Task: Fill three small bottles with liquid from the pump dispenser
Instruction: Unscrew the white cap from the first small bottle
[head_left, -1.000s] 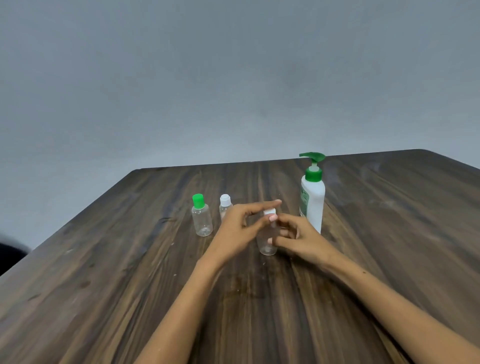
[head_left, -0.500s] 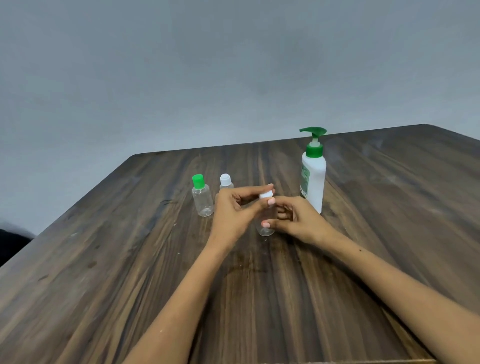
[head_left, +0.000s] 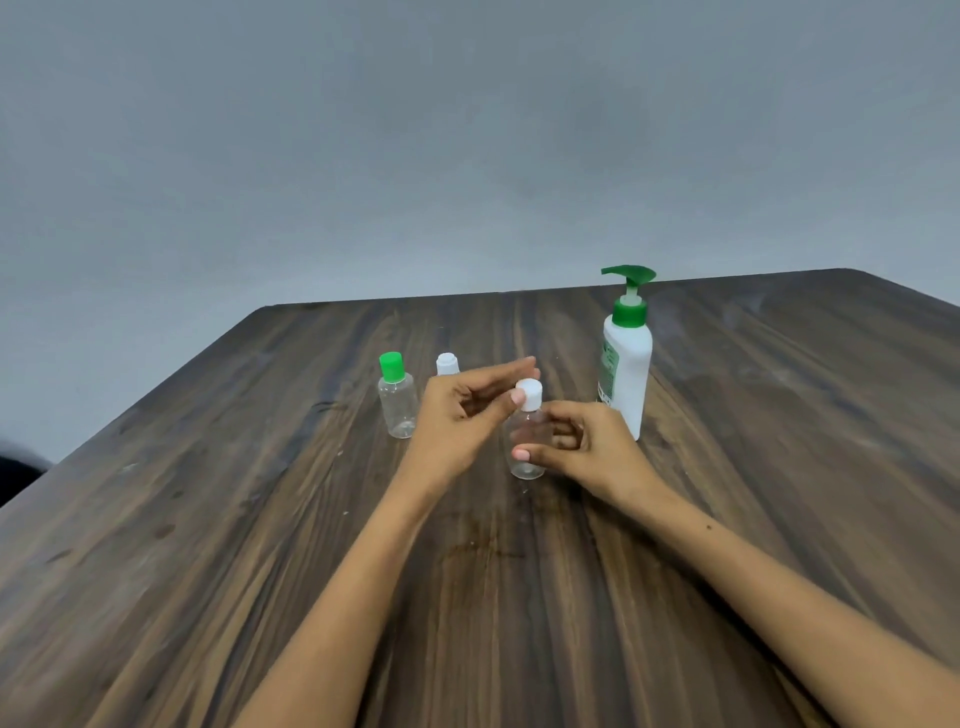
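Note:
A small clear bottle (head_left: 525, 447) with a white cap (head_left: 530, 394) stands on the wooden table (head_left: 208, 519). My right hand (head_left: 587, 447) grips its body from the right. My left hand (head_left: 462, 415) pinches the white cap between thumb and fingers. Behind my left hand stand two more small clear bottles: one with a green cap (head_left: 397, 402), and one with a white cap (head_left: 447, 364), mostly hidden by the hand. The white pump dispenser (head_left: 627, 374) with a green pump head stands just right of my right hand.
The table's far edge runs behind the dispenser, against a plain grey wall. A dark object (head_left: 15, 473) shows past the table's left edge.
The view has tilted, so everything sits at a different height in the frame. My left thumb and fingers have shifted around the white cap. The bottle stays in place.

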